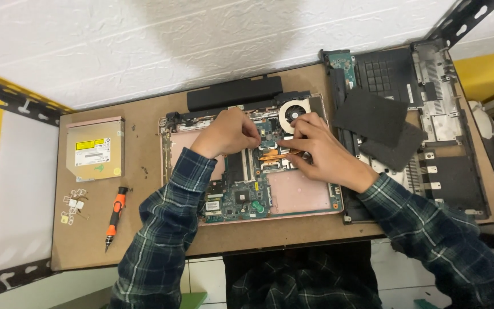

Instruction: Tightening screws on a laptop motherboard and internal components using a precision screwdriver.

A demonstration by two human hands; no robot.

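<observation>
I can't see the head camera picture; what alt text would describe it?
Two hands, left hand and right hand, work on the copper heat pipe of an opened laptop. An orange screwdriver and optical drive lie to the left.

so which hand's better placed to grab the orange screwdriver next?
Left, probably. The orange screwdriver lies on the board's left side, nearer the left hand. The right hand rests by the copper heat pipe and fan, and would have to cross over.
</observation>
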